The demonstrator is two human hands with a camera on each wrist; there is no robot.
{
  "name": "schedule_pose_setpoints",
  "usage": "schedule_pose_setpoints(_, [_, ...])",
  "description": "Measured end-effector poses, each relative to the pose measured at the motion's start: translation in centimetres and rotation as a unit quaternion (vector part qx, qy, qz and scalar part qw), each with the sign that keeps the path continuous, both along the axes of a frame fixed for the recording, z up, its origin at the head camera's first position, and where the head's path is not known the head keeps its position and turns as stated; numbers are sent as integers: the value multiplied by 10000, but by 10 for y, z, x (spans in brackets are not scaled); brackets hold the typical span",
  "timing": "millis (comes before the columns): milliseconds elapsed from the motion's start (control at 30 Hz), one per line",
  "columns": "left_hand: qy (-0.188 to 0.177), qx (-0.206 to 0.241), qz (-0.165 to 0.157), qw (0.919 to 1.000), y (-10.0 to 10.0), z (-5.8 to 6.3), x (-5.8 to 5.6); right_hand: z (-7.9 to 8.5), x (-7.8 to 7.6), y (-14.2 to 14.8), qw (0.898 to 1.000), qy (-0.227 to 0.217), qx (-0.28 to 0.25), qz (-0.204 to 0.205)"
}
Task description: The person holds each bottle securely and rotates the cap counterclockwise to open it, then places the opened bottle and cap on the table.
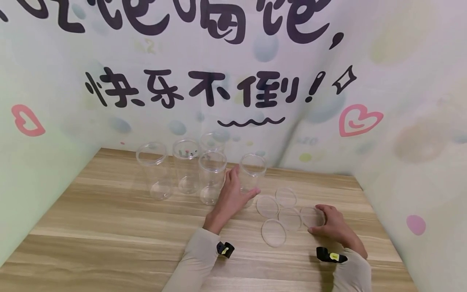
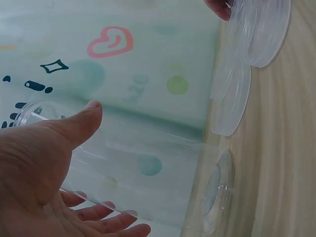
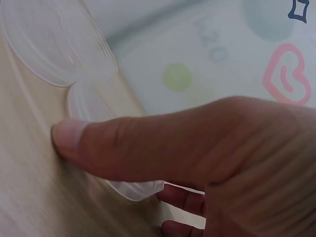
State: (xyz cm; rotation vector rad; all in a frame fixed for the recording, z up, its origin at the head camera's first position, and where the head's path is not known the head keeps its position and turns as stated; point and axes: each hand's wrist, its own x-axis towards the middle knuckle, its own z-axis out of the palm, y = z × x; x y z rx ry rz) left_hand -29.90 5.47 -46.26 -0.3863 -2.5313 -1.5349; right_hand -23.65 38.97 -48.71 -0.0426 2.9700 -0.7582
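Note:
A tall clear plastic jar (image 1: 253, 172) stands upright on the table, the rightmost of its group. My left hand (image 1: 233, 196) is right beside it; in the left wrist view the fingers (image 2: 98, 212) spread along one side of the jar (image 2: 148, 163) and the thumb (image 2: 81, 126) stands out on the other. Farther right, my right hand (image 1: 335, 227) spans the edge of a clear round lid (image 1: 312, 217), thumb at its near side and fingers at its far side. The right wrist view shows that thumb (image 3: 108, 143) covering part of the lid (image 3: 136, 190).
Several more clear jars, such as the leftmost jar (image 1: 152, 162), stand along the back left. Several round lids, among them the nearest lid (image 1: 273, 232), lie flat between my hands. Printed fabric walls (image 1: 233, 134) enclose the wooden table (image 1: 109, 231) behind and on both sides.

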Motion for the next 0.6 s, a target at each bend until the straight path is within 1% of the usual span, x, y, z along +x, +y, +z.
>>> schedule_pose_setpoints(133, [-306, 16, -152, 9994, -5, 5, 2, -1, -4, -1, 10000, -59, -17, -34])
schedule_pose_setpoints(233, [-620, -75, -348, 9974, -8, 9, 5, -1, -6, -2, 9998, -174, -71, -78])
schedule_pose_setpoints(367, [-1083, -414, -522, 9919, -14, 17, 13, 0, -6, -3, 9993, -328, -120, -132])
schedule_pose_setpoints(433, [-1353, -627, -530, 9874, -17, 23, 18, 0, -6, -4, 9992, -352, -148, -139])
schedule_pose_setpoints(500, [-1633, -919, -536, 9808, -22, 29, 25, 0, -6, -4, 9991, -379, -158, -122])
schedule_pose_setpoints(600, [-1877, -1415, -668, 9697, -33, 35, 37, 3, -4, -3, 9993, -355, -118, -26])
